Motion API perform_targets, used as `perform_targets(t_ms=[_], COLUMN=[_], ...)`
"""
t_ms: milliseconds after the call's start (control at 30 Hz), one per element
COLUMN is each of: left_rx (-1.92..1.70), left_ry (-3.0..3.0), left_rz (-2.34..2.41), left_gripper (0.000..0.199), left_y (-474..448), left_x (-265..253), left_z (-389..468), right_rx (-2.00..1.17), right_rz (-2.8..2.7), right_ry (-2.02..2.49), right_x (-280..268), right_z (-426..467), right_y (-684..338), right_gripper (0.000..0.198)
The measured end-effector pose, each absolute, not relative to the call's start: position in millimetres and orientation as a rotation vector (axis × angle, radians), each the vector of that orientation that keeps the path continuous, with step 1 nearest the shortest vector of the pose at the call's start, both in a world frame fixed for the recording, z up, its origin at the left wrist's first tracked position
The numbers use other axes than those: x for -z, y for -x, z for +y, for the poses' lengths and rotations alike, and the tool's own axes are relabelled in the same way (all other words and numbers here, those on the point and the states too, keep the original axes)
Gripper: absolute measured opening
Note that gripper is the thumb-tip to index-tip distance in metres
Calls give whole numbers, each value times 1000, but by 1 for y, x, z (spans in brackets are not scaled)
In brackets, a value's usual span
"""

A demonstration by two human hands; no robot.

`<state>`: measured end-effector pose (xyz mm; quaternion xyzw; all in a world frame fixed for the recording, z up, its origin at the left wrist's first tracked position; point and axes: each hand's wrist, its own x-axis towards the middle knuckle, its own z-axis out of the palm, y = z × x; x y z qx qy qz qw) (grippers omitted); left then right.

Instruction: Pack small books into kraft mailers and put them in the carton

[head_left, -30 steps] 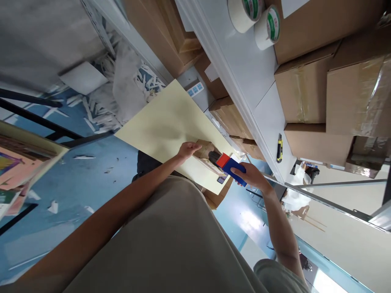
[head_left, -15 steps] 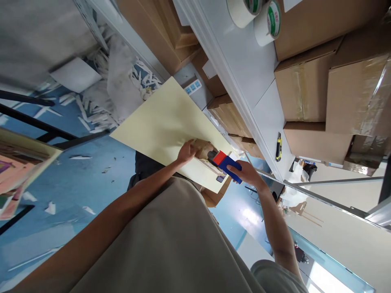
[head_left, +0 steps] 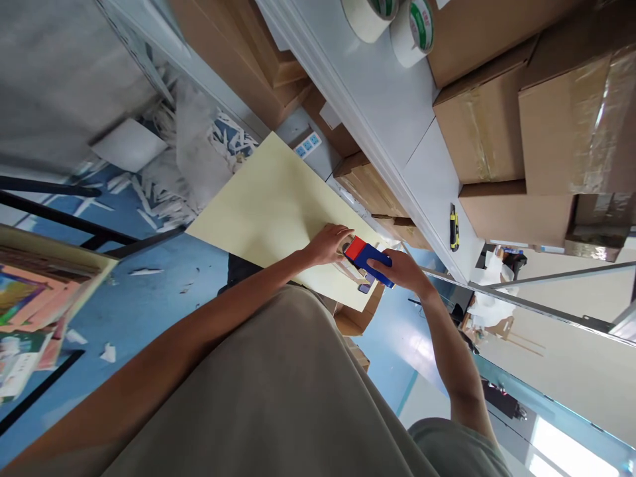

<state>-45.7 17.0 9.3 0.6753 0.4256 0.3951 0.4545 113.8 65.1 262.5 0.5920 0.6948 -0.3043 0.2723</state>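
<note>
My right hand (head_left: 401, 270) grips a flat blue box with a red end (head_left: 371, 260), held above the near right corner of a pale yellow tabletop (head_left: 268, 199). The red end points toward my left hand (head_left: 328, 245), whose fingers are bent round close to it. What those fingers hold is mostly hidden; a bit of brown shows at their tips. Under the blue box lies something brownish and flat on the tabletop, partly covered. A small dark object (head_left: 365, 288) sits near the tabletop's corner.
A grey shelf (head_left: 382, 112) runs along the right, bearing tape rolls (head_left: 412, 33), a yellow-black utility knife (head_left: 454, 227) and cardboard boxes (head_left: 484, 136). White scraps (head_left: 169, 199) litter the blue floor at upper left. A power strip (head_left: 308, 144) lies beyond the tabletop.
My left hand has moved right, up to the red end of the blue box, and now covers the brown object seen there before. The whole view has shifted slightly.
</note>
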Motion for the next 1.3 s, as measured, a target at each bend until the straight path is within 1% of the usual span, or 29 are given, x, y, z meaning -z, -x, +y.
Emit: perform_targets(t_ms=[167,233,267,400,567,633,767,833,967,1100,1167,1300], left_rx=[-859,-804,-783,-738,-733,-735,-743,-761,-843,-950,-957,-877], left_ry=[-1777,-1795,-1798,-1797,-1852,-1859,-1820,-1794,-1741,-1621,-1532,-1386], left_rz=[1089,1121,1132,1150,1122,1106,1096,1088,1072,1164,1255,1429], left_gripper=[34,23,21,24,35,45,72,77,74,71,64,43], left_y=[44,42,41,37,40,43,44,44,44,42,39,28], left_x=[-4,1,3,12,18,20,26,28,30,32,32,29], left_z=[25,23,22,17,10,7,2,0,-9,-27,-38,-48], right_rx=[741,738,741,798,833,882,964,925,748,754,752,757], right_rz=[1873,1872,1874,1870,1770,1697,1503,1426,1455,1493,1522,1584], right_ry=[-1590,-1587,-1587,-1597,-1641,-1660,-1711,-1712,-1631,-1545,-1520,-1498], right_x=[-260,-258,-257,-256,-257,-255,-243,-231,-197,-166,-156,-146], right_z=[65,64,63,58,55,55,56,56,56,51,48,42], right_y=[-106,-103,-103,-107,-131,-143,-162,-170,-183,-194,-198,-207], right_gripper=[56,57,58,59,57,59,59,57,53,55,59,66])
